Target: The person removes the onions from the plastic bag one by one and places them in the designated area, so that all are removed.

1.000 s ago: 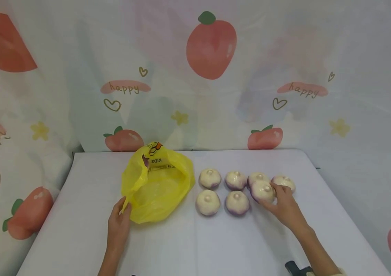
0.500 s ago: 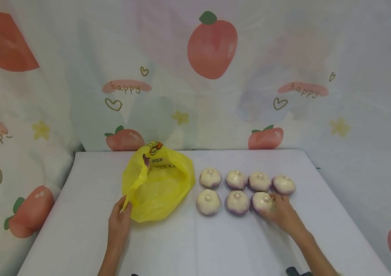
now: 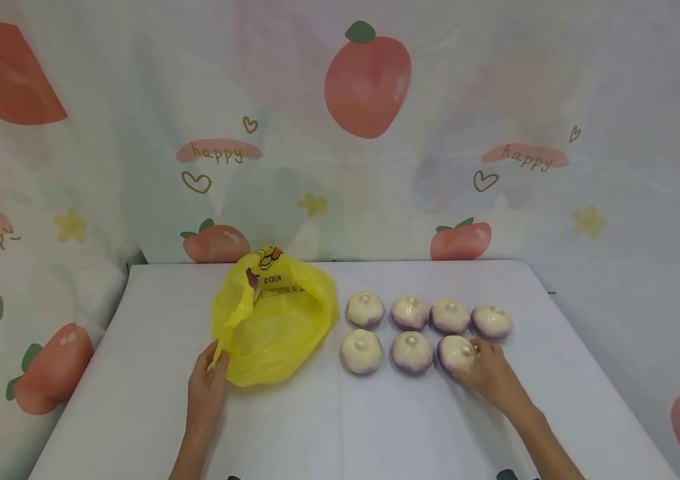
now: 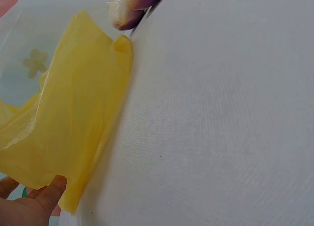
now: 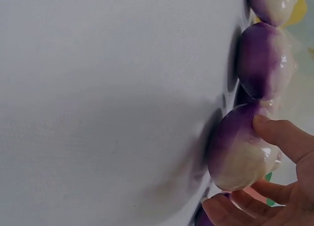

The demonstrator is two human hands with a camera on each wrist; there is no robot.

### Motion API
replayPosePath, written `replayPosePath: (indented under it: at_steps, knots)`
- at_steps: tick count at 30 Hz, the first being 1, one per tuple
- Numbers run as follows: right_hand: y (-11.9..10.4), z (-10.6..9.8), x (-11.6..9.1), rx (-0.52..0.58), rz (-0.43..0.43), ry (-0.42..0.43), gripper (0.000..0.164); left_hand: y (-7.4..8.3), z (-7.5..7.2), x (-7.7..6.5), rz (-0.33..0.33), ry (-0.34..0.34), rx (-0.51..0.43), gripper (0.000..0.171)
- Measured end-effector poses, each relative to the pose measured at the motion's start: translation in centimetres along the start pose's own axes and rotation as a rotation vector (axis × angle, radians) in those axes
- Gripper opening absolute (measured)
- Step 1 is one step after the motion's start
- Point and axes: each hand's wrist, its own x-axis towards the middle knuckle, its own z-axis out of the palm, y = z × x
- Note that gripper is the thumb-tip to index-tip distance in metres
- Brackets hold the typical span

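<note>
A yellow plastic bag (image 3: 274, 327) stands with its mouth agape on the left half of the table. My left hand (image 3: 207, 383) pinches the bag's near left edge; in the left wrist view the thumb (image 4: 56, 186) lies against the plastic. Glossy cream-and-purple round turnips form two rows right of the bag. My right hand (image 3: 493, 373) holds the rightmost turnip (image 3: 455, 353) of the front row, thumb on one side and fingers on the other. Two others, a middle turnip (image 3: 412, 352) and a left turnip (image 3: 361, 351), share that row.
Behind the front row sits a back row of several turnips, from a left one (image 3: 365, 309) to a right one (image 3: 492, 321). The white table (image 3: 340, 427) meets a fruit-printed curtain (image 3: 340, 167) behind it. A dark object (image 3: 507, 475) shows at the bottom edge.
My right hand has lowered the turnip it holds from over the back row to the right end of the front row. The left hand and bag have stayed still.
</note>
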Motion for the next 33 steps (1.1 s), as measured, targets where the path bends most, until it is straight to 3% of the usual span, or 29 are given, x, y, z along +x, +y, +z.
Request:
replayPosePath:
  at_steps: [7, 11, 19, 29, 33]
  knots:
    - [-0.5, -0.2, 0.1, 0.011, -0.019, 0.027, 0.083, 0.0, -0.2, 0.0, -0.010, -0.002, 0.004, 0.067]
    - [-1.3, -0.1, 0.4, -0.001, -0.084, 0.095, 0.080, -0.1, -0.3, 0.0, -0.012, 0.005, 0.003, 0.067]
    - [-5.4, 0.5, 1.8, 0.015, -0.194, 0.186, 0.072, -0.3, -0.4, 0.0, -0.013, 0.006, -0.006, 0.067]
    - [-13.7, 1.8, 5.3, -0.008, -0.404, 0.099, 0.065, -0.2, -0.5, 0.0, -0.009, 0.019, 0.004, 0.067]
    - [-16.7, 3.0, 6.7, 0.019, -0.422, -0.040, 0.064, -0.1, -0.5, -0.1, -0.008, 0.010, -0.009, 0.068]
